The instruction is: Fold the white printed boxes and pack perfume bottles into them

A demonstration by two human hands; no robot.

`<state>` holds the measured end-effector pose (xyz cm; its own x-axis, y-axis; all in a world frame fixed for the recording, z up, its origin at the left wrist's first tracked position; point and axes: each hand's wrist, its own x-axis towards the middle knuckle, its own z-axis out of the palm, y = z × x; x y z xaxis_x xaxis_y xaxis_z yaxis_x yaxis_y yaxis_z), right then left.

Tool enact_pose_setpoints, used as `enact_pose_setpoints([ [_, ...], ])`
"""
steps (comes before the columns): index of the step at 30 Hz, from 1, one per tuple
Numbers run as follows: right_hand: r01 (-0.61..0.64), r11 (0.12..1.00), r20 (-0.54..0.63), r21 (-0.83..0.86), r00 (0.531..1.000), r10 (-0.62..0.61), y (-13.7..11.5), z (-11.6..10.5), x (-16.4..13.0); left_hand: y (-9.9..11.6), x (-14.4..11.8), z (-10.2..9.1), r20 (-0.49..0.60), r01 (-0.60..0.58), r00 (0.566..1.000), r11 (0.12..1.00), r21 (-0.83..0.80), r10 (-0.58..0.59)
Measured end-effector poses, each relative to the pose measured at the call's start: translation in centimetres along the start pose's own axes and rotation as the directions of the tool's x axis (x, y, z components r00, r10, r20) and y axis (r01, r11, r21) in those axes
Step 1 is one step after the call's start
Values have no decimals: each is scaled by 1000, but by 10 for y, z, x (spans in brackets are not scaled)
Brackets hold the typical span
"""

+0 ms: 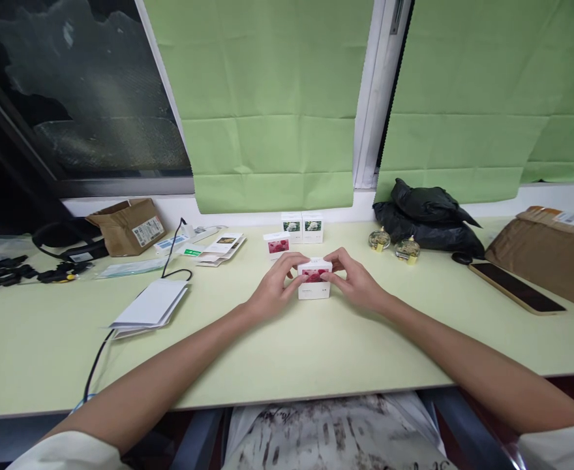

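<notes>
Both our hands clasp the small white box (314, 279) standing on the green table (316, 346), left hand (277, 287) and right hand (355, 282) equally near its two ends, long axis running left to right between them.

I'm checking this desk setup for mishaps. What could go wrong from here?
Both hands, left hand and right hand, grip the small white box; squeezing might dent it. A backward elbow could perhaps snag the black cable. The phone lies near the right forearm.
</notes>
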<state>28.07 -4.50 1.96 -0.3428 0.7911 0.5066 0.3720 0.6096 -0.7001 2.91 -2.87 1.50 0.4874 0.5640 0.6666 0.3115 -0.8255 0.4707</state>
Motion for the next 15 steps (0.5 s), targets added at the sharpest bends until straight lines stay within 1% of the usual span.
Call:
enact_pose_setpoints([
  [3,5,999,2,-39,1000,-5,3,0,0,-3,0,0,-9,-17,1000,1000,12,17],
  [7,21,998,35,-62,999,-18,6,0,-1,-5,0,-1,-2,-28,1000,999,39,28],
  [11,17,997,43,-70,999,-14,6,0,-2,-4,-1,-2,-7,-15,1000,999,46,15],
  [15,23,995,40,-99,999,-19,5,0,-2,-7,-1,-3,-24,-2,1000,999,38,3],
])
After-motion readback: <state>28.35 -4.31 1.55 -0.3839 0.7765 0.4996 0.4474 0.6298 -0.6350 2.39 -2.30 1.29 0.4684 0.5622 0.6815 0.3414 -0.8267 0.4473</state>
